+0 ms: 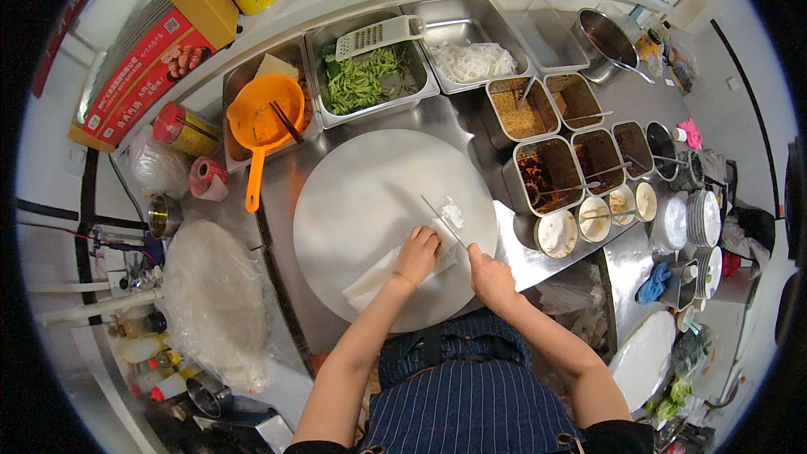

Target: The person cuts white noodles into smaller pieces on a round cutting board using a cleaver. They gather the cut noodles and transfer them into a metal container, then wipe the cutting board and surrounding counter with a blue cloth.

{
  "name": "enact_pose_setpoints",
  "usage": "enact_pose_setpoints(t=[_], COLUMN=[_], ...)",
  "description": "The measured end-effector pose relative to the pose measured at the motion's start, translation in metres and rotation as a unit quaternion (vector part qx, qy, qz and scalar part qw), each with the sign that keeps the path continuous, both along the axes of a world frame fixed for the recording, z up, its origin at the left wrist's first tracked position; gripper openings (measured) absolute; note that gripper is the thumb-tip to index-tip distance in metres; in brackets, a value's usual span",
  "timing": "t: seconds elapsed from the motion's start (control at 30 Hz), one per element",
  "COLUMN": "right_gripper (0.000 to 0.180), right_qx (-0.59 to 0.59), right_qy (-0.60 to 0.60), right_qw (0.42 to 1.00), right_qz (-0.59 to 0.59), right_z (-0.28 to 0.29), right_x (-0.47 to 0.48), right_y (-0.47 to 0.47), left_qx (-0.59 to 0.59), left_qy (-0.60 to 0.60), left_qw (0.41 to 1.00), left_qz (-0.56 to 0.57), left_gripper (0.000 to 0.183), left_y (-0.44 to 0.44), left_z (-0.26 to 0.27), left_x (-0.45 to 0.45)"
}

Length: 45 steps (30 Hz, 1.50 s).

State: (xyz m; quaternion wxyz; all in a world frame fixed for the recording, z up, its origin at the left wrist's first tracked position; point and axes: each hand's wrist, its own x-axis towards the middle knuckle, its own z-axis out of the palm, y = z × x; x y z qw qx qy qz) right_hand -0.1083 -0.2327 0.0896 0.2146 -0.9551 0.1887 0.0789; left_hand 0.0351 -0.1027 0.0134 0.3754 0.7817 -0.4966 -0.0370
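A large round white cutting board (353,202) lies before me on the steel counter. On it rests a folded white sheet of food (372,280), perhaps a noodle sheet. My left hand (418,253) presses down on the sheet with bent fingers. In my right hand (492,274) is the handle of a knife (442,221), seen nearly edge-on, its blade across the sheet's far end beside my left fingertips. Thin white cut strips (451,211) sit in a small heap just beyond the blade.
Behind the board are steel pans of shredded cucumber (365,79), a grater (378,36) and white noodles (473,63). An orange strainer (268,113) with chopsticks juts over the left counter. Sauce containers (545,173) with spoons stand right. Plastic-wrapped pale sheets (217,302) lie left.
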Motion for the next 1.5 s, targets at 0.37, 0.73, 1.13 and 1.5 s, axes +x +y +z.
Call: enact_pose_setpoints(t=[0.37,0.73,1.13,1.5], right_gripper=[0.023,0.031,0.024,0.024], right_qx=[0.006,-0.005,0.065,-0.004], right_qy=[-0.022,0.057,-0.01,0.047], right_qw=[0.999,0.998,0.996,0.999], right_qz=[-0.042,-0.019,-0.062,0.022], right_z=[0.005,-0.011,0.002,0.001], right_x=[0.009,0.0,-0.004,-0.016], right_y=[-0.006,-0.021,-0.028,-0.005], left_qx=[0.017,0.071,-0.007,0.053], left_qy=[0.012,-0.009,0.07,0.028], left_qw=[1.0,0.997,0.996,0.998], left_qz=[0.008,-0.015,0.058,-0.01], left_gripper=[0.012,0.016,0.016,0.014], left_y=[-0.006,-0.04,-0.016,-0.008], left_z=[0.005,-0.013,0.014,-0.002], left_x=[0.001,0.017,0.018,0.006])
